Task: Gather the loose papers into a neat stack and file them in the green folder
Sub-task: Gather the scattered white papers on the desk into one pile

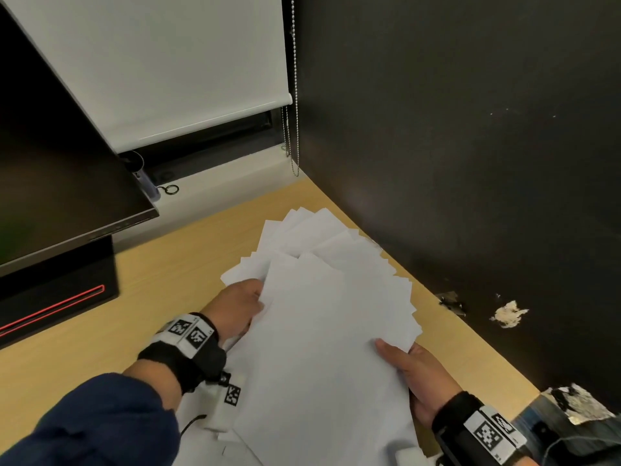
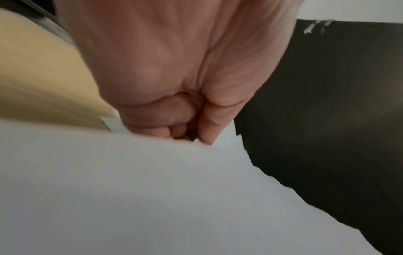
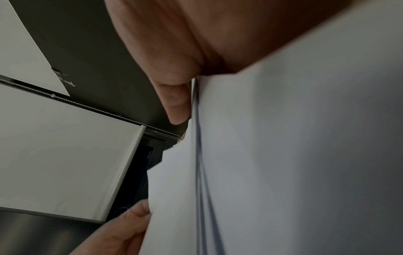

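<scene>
A fanned bundle of white papers point(image 1: 322, 317) is held between both hands above the wooden desk point(image 1: 168, 264), its corners splayed toward the dark wall. My left hand point(image 1: 240, 304) grips the bundle's left edge; in the left wrist view its curled fingers point(image 2: 174, 120) close on the sheets point(image 2: 152, 198). My right hand point(image 1: 408, 368) holds the right edge, thumb on top. In the right wrist view the thumb point(image 3: 176, 100) presses the papers point(image 3: 283, 172) edge-on. No green folder shows in any view.
A dark monitor point(image 1: 60, 169) on a black base with a red stripe point(image 1: 57, 307) stands at the left. A black wall point(image 1: 470, 146) borders the desk on the right. A white roller blind point(image 1: 161, 62) with a bead chain point(image 1: 295, 112) hangs behind.
</scene>
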Tool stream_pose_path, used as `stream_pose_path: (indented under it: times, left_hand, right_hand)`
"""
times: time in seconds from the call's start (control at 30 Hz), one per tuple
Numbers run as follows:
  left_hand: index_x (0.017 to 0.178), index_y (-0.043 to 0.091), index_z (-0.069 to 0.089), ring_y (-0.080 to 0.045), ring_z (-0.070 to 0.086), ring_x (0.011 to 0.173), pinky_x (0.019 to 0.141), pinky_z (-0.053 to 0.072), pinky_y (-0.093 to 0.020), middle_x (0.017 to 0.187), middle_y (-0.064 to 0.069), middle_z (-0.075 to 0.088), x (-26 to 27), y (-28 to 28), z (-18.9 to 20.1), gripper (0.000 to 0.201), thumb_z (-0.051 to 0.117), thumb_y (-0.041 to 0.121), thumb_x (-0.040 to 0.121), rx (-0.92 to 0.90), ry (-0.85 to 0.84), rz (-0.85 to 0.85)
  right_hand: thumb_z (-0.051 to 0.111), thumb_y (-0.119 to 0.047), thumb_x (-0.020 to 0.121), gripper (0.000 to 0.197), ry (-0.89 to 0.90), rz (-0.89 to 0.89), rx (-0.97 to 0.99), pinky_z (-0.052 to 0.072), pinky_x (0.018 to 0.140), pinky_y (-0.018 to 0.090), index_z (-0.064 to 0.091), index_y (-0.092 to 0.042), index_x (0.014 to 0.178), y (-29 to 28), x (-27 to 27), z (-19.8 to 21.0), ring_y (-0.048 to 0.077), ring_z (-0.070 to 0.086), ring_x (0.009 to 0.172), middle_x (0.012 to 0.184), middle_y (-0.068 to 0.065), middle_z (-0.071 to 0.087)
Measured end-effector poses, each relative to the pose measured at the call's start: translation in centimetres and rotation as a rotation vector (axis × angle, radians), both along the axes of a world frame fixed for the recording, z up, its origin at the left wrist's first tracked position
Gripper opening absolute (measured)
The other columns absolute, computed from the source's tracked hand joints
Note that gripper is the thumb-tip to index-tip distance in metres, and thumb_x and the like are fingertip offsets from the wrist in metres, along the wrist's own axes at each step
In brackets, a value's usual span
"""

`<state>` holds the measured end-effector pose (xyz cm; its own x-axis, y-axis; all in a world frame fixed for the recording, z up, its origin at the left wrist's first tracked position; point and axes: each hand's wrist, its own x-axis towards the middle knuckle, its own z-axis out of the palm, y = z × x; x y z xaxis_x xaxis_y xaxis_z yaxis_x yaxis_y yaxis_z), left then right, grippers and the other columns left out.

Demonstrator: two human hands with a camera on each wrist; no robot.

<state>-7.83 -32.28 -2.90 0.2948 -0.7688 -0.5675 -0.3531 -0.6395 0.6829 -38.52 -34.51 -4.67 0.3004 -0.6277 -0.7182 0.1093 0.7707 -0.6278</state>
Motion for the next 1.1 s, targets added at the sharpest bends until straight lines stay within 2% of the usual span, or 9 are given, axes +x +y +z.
stream_pose_path:
  times: [0.17,0.3,0.43,0.53,0.6,0.67,0.73,0.93,1.1]
  left_hand:
    - [0.095,0.015,0.076,-0.015,0.062,0.071,0.069,0.049,-0.026,0.079,0.002,0.07,-2.6,-2.3,-0.7,0.03,0.048,0.012,0.102,-0.069,-0.021,-0.148]
    - [0.131,0.017,0.065,-0.032,0.057,0.126,0.106,0.044,-0.038,0.139,-0.012,0.061,-0.1,-5.7,-1.0,0.037,0.043,0.026,0.104,-0.074,-0.492,-0.293]
    - [0.158,0.02,0.038,-0.023,0.034,0.151,0.121,0.027,-0.031,0.165,-0.002,0.036,1.0,-7.7,-0.7,0.054,0.044,0.021,0.104,-0.032,-0.45,-0.354]
    - [0.151,0.023,0.048,-0.023,0.052,0.135,0.107,0.041,-0.028,0.15,0.0,0.055,0.6,-8.5,-0.2,0.052,0.048,0.017,0.099,0.0,-0.416,-0.392]
    - [0.129,0.018,0.066,-0.024,0.062,0.115,0.093,0.049,-0.031,0.124,-0.003,0.068,0.4,-8.8,0.3,0.037,0.051,0.015,0.096,0.041,-0.409,-0.43]
    - [0.094,0.012,0.068,-0.018,0.058,0.088,0.072,0.045,-0.03,0.093,-0.001,0.063,0.5,-8.7,0.5,0.013,0.055,0.016,0.095,0.095,-0.389,-0.49]
    - [0.072,0.021,0.053,-0.013,0.046,0.074,0.059,0.034,-0.026,0.078,0.005,0.05,0.9,-8.0,0.8,0.024,0.058,0.023,0.096,0.14,-0.386,-0.526]
    - [0.092,0.026,0.06,-0.014,0.053,0.088,0.068,0.04,-0.025,0.094,0.006,0.058,2.2,-4.0,0.6,0.004,0.06,0.025,0.095,0.178,-0.346,-0.472]
    - [0.093,0.015,0.061,-0.018,0.055,0.079,0.065,0.042,-0.027,0.09,-0.003,0.061,1.1,1.6,-0.4,0.005,0.057,0.012,0.094,0.158,-0.196,-0.162]
  right_hand:
    - [0.068,-0.001,0.087,0.039,0.002,-0.017,0.011,0.048,0.1,0.064,0.064,-0.004,0.125,0.1,-0.3,-0.4,0.048,0.069,0.106,0.116,0.025,0.074]
    - [0.068,0.004,0.084,0.042,-0.006,-0.037,0.01,0.047,0.099,0.066,0.064,-0.006,0.124,0.2,-0.6,-0.7,0.049,0.069,0.105,0.116,0.025,0.074]
    - [0.077,0.001,0.076,0.052,-0.063,0.016,0.039,0.045,0.102,0.066,0.063,-0.011,0.124,-0.1,-1.6,-0.1,0.05,0.068,0.108,0.117,0.025,0.073]
    - [0.089,-0.002,0.061,0.071,-0.073,0.055,0.06,0.044,0.103,0.065,0.063,-0.011,0.127,-0.2,-2.0,0.1,0.05,0.067,0.11,0.12,0.025,0.072]
    - [0.085,0.001,0.068,0.058,-0.062,0.051,0.064,0.044,0.103,0.066,0.066,-0.007,0.123,-0.1,-1.9,0.3,0.051,0.067,0.108,0.117,0.027,0.072]
    - [0.072,0.005,0.081,0.037,-0.036,0.018,0.057,0.044,0.102,0.067,0.068,-0.003,0.116,0.0,-1.9,0.3,0.054,0.066,0.108,0.113,0.03,0.073]
    - [0.065,0.005,0.085,0.029,-0.026,-0.008,0.069,0.044,0.102,0.067,0.068,-0.003,0.113,0.0,-2.0,0.2,0.054,0.065,0.108,0.112,0.03,0.073]
    - [0.066,-0.003,0.087,0.037,-0.114,0.021,0.149,0.042,0.105,0.066,0.064,-0.01,0.123,0.2,-2.4,0.0,0.052,0.064,0.114,0.121,0.026,0.071]
    - [0.068,0.007,0.085,0.05,-0.111,0.063,0.116,0.037,0.108,0.069,0.059,-0.006,0.133,1.2,-2.5,-1.6,0.055,0.06,0.118,0.126,0.03,0.067]
